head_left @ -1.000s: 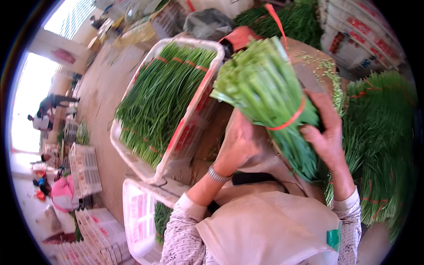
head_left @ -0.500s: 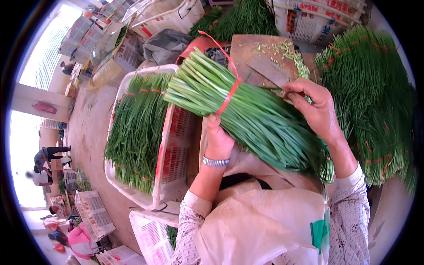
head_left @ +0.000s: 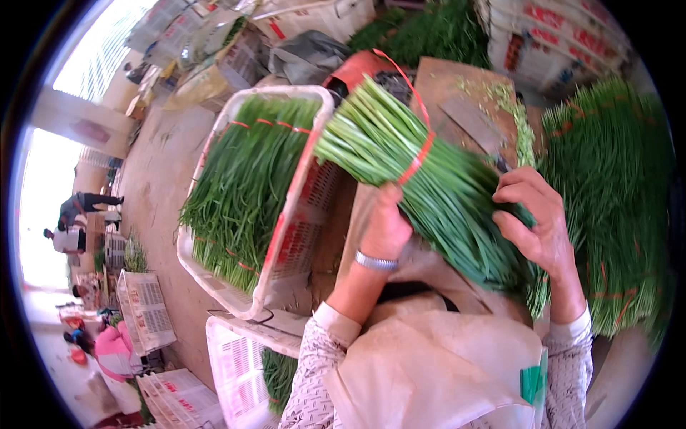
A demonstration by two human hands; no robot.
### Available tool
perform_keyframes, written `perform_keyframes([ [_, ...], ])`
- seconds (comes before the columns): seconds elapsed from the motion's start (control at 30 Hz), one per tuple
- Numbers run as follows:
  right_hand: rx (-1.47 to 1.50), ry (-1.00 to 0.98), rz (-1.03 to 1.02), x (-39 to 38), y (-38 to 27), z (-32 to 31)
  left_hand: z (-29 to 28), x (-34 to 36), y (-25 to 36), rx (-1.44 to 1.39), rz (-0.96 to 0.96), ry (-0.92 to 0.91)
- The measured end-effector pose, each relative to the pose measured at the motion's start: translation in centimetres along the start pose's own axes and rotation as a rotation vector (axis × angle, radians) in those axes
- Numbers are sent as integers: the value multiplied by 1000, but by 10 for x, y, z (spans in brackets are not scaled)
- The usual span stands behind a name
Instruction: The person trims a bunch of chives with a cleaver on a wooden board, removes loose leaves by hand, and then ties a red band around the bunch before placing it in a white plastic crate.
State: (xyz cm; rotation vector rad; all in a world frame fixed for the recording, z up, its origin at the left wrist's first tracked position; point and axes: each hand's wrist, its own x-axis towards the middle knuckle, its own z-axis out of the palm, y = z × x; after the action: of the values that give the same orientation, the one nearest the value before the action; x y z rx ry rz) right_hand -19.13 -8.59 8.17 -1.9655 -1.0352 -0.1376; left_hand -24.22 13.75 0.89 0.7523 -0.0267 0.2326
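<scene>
A thick bunch of green chives (head_left: 443,186) lies slanted in front of me, its pale stem ends toward the upper left. A red tie (head_left: 418,161) circles it, one loose end looping upward. My left hand (head_left: 389,225), wearing a metal watch band, grips the bunch from below beside the tie; most of its fingers are hidden under the stems. At the leafy part, my right hand (head_left: 532,214) has its thumb and fingers curved apart against the leaves, holding nothing I can see. Behind the bunch, a wide-bladed knife (head_left: 471,123) rests on a wooden board (head_left: 436,79) with chopped stem bits.
Left of me stands a white crate (head_left: 261,297) packed with tied chives (head_left: 250,179). Another white crate (head_left: 232,357) sits nearer. A tall pile of chives (head_left: 614,207) rises at the right. Stacked crates (head_left: 550,43) stand behind the board. Other people (head_left: 71,222) are far left.
The whole view has shifted, so things appear further right. My right hand's pinch at the leaves has loosened, its fingers spreading. My left hand keeps its hold on the chives.
</scene>
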Motion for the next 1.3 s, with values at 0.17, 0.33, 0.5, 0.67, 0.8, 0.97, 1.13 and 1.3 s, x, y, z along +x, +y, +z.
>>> perform_keyframes([
  [0.17, -83, 32, -188, 50, -35, -3, -8, -11, -1, 84, -56, -28],
  [0.33, -201, -92, -95, 75, -42, 18, 18, -19, -3, 222, 22, -25],
  [0.5, 239, -93, 164, 72, -32, 30, 43, -22, 5, 83, -141, 44],
  [0.67, 445, -5, 241, 72, -42, 43, 42, -24, 6, 194, 20, -10],
  [0.8, 92, 67, 99, 69, -18, 44, 45, -26, 3, -77, 13, -7],
  [0.97, -129, -91, 133, 73, 31, 4, 62, -18, -6, -151, 99, -48],
  [1.13, -236, -352, 90, 79, 22, -26, 56, -22, 12, -306, 345, -46],
  [1.3, -191, -532, -1, 89, -7, 2, 34, -33, 60, -327, 484, 64],
])
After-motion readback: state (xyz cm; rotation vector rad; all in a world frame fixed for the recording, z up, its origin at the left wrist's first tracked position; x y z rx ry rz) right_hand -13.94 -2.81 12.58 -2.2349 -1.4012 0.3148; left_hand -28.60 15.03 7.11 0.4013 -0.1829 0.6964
